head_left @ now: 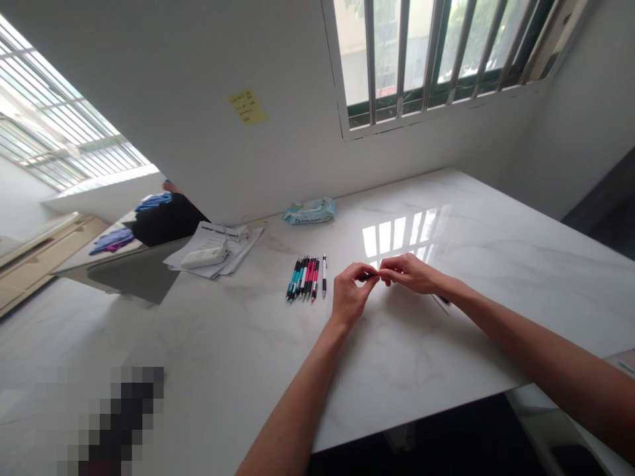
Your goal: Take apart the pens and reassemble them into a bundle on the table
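Note:
My left hand (350,295) and my right hand (411,272) meet above the white marble table (248,344), both pinched on a small dark pen (368,277) held between their fingertips. Just left of my hands lies a row of several pens (303,278) in teal, black, pink and white, side by side. Another pen or pen part (441,303) lies on the table under my right wrist, mostly hidden.
A pack of wet wipes (309,211) lies by the wall. Papers with a white device on them (213,251) sit to the left. A yellow sticky note (247,106) is on the wall. The table's front edge runs near my forearms.

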Motion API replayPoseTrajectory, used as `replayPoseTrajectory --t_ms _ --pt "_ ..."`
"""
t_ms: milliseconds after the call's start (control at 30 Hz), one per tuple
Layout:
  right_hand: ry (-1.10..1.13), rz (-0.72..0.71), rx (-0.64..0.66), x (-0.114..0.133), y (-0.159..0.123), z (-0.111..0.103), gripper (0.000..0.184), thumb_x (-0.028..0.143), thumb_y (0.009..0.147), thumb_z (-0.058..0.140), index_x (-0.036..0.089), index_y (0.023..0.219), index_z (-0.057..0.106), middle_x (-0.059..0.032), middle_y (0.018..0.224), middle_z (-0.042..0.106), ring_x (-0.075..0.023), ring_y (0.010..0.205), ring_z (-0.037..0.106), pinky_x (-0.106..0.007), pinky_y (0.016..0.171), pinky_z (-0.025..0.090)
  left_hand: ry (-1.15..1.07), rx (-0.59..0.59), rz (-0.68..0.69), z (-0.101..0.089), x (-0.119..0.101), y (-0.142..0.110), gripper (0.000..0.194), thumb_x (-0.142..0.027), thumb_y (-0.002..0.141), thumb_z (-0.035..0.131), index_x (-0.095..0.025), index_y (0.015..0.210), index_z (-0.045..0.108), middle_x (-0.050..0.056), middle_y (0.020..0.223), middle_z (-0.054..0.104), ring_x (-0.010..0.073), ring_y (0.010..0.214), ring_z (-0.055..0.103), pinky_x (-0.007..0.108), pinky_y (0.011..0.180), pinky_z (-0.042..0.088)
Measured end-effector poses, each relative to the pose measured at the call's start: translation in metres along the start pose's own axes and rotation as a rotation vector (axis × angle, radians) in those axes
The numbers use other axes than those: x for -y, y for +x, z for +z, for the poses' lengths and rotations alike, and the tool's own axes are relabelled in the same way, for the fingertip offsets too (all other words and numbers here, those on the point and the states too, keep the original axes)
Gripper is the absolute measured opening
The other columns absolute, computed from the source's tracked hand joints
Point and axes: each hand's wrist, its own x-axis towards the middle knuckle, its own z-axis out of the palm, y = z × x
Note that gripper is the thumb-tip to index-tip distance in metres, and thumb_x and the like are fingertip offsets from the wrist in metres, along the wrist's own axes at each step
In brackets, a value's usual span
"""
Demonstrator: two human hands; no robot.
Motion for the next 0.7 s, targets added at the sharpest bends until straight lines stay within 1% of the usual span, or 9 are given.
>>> replayPoseTrajectory --t_ms 67,100,167,200,233,300,400,500,700 --pt "0.007 -0.012 -0.012 0.0 0.001 0.001 0.042 0.048 0.102 0.05 0.02 0.076 0.067 -0.0011 0.071 0.067 -0.0141 0.063 0.053 -0.027 0.061 0.037 -0.021 -0.016 -0.021 -0.001 -0.001 0.001 0.019 -0.039 0.087 0.078 -0.022 0.093 0.075 0.004 0.094 0.076 0.0191 0.085 0.072 0.032 0.082 0.057" --pt "0.007 -0.019 -0.04 0.0 0.001 0.0 0.041 0.047 0.102 0.05 0.02 0.077 0.067 -0.0012 0.072 0.067 -0.0145 0.064 0.054 -0.027 0.062 0.038 -0.032 -0.024 -0.045 -0.002 -0.001 0.001 0.023 -0.041 0.087 0.079 -0.022 0.099 0.074 0.005 0.098 0.076 0.0188 0.085 0.072 0.031 0.081 0.057" --pt "-0.009 -0.027 -0.126 -0.002 0.002 -0.001 0.038 0.046 0.102 0.05 0.021 0.08 0.068 -0.0013 0.073 0.069 -0.0149 0.065 0.056 -0.027 0.062 0.039 -0.045 -0.044 -0.108 -0.003 0.001 0.003 0.035 -0.047 0.088 0.077 -0.023 0.113 0.071 0.006 0.107 0.075 0.0175 0.082 0.071 0.029 0.075 0.056" --pt "-0.022 -0.027 -0.172 -0.003 0.002 -0.002 0.037 0.045 0.102 0.051 0.021 0.082 0.069 -0.0013 0.074 0.07 -0.0151 0.064 0.057 -0.027 0.063 0.04 -0.046 -0.055 -0.138 -0.004 0.002 0.003 0.037 -0.051 0.09 0.074 -0.024 0.115 0.07 0.006 0.107 0.074 0.0166 0.079 0.07 0.028 0.072 0.054" --pt "-0.034 -0.025 -0.213 -0.004 0.002 -0.004 0.035 0.045 0.102 0.051 0.021 0.084 0.07 -0.0013 0.075 0.071 -0.0153 0.065 0.059 -0.027 0.064 0.04 -0.049 -0.065 -0.161 -0.005 0.003 0.004 0.037 -0.054 0.093 0.068 -0.023 0.113 0.069 0.006 0.104 0.073 0.0158 0.076 0.068 0.027 0.069 0.052" --pt "-0.054 -0.023 -0.26 -0.006 0.002 -0.006 0.033 0.044 0.103 0.052 0.022 0.087 0.071 -0.0015 0.077 0.073 -0.0158 0.065 0.061 -0.028 0.065 0.042 -0.065 -0.072 -0.182 -0.006 0.006 0.004 0.041 -0.06 0.099 0.055 -0.022 0.1 0.068 0.004 0.089 0.069 0.015 0.07 0.064 0.026 0.064 0.048" --pt "-0.081 -0.033 -0.257 -0.008 0.002 -0.005 0.031 0.043 0.103 0.053 0.023 0.09 0.071 -0.0016 0.078 0.074 -0.0158 0.065 0.062 -0.028 0.065 0.043 -0.088 -0.059 -0.186 -0.005 0.009 0.004 0.053 -0.065 0.102 0.042 -0.02 0.083 0.063 0.001 0.069 0.059 0.0147 0.063 0.055 0.027 0.061 0.043" --pt "-0.101 -0.05 -0.234 -0.008 0.002 -0.003 0.028 0.041 0.102 0.054 0.023 0.09 0.072 -0.0011 0.076 0.073 -0.015 0.062 0.059 -0.027 0.063 0.042 -0.106 -0.057 -0.213 -0.004 0.013 0.005 0.055 -0.066 0.102 0.041 -0.02 0.078 0.06 0.0 0.065 0.054 0.0142 0.059 0.05 0.027 0.059 0.039" --pt "-0.111 -0.065 -0.21 -0.006 0.001 -0.001 0.029 0.041 0.102 0.054 0.023 0.088 0.07 -0.0004 0.073 0.07 -0.0144 0.061 0.055 -0.027 0.062 0.039 -0.087 -0.007 -0.196 -0.004 0.021 0.006 0.049 -0.058 0.103 0.044 -0.021 0.072 0.053 -0.002 0.063 0.05 0.0131 0.058 0.047 0.027 0.058 0.036"
